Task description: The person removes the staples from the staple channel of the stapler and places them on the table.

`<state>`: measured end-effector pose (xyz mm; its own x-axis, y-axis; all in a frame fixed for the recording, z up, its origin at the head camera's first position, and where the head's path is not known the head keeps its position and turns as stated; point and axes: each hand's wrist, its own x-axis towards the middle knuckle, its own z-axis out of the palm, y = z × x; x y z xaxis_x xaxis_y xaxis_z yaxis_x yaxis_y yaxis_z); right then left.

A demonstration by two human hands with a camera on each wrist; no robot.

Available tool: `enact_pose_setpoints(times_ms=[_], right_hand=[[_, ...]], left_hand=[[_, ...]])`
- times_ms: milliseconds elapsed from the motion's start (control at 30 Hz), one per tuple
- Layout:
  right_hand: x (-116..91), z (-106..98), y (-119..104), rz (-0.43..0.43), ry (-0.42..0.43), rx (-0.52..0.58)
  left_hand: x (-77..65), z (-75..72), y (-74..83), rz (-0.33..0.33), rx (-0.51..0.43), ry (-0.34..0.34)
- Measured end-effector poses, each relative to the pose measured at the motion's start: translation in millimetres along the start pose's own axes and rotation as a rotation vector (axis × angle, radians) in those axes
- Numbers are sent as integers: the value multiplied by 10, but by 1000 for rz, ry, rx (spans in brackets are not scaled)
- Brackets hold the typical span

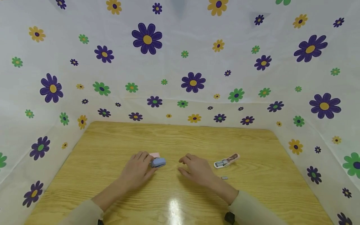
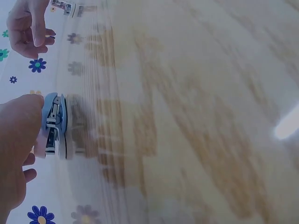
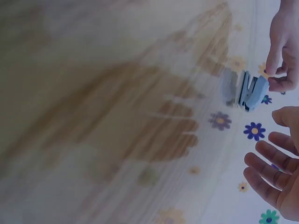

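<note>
My left hand (image 1: 138, 168) is at a small blue stapler (image 1: 158, 162), thumb along its near side and fingers curled at its left end. Just behind the blue one, a pink stapler (image 1: 154, 154) shows partly, the rest of it covered by the fingers. From the left wrist, the blue stapler (image 2: 48, 109) and the pink one (image 2: 41, 143) overlap beside the hand. My right hand (image 1: 198, 170) hovers to the right with loosely bent fingers and holds nothing. In the right wrist view its fingers (image 3: 268, 172) are spread apart.
Right of the right hand lies another pink stapler (image 1: 227, 161), its top swung up and its inside showing. A small grey strip (image 1: 224, 177), like staples, lies nearer. Flowered white cloth (image 1: 168, 68) walls the wooden table (image 1: 174, 137) at the back and sides.
</note>
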<state>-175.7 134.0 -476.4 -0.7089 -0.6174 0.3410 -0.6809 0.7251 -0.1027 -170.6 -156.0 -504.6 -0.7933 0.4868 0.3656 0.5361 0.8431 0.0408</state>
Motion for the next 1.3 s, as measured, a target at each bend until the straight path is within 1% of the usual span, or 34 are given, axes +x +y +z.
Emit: enact_pose_setpoints(times_ms=[100, 267, 433, 600, 733, 900, 1033, 1133, 1300], right_hand=[[94, 58, -71, -46, -9, -67], [257, 130, -142, -81, -48, -132], [417, 161, -152, -100, -101, -170], [567, 184, -161, -104, -174, -196], [655, 223, -167, -105, -227, -208], [709, 300, -176, -126, -252, -247], [699, 325, -199, -142, -270, -271], [686, 317, -212, -139, -280, -265], [663, 293, -207, -127, -290, -249]], left_hand=[[-34, 2, -34, -16, 12, 10], [-60, 21, -46, -28, 20, 19], [-64, 45, -14, -31, 48, 32], [-84, 73, 2, -43, 84, 54], [-84, 87, -3, -49, 87, 60], [-65, 94, -33, -39, 96, 60], [-72, 117, -46, -25, 113, 28], [-84, 138, -36, -11, 126, 17], [-78, 154, -1, 8, 150, 36]])
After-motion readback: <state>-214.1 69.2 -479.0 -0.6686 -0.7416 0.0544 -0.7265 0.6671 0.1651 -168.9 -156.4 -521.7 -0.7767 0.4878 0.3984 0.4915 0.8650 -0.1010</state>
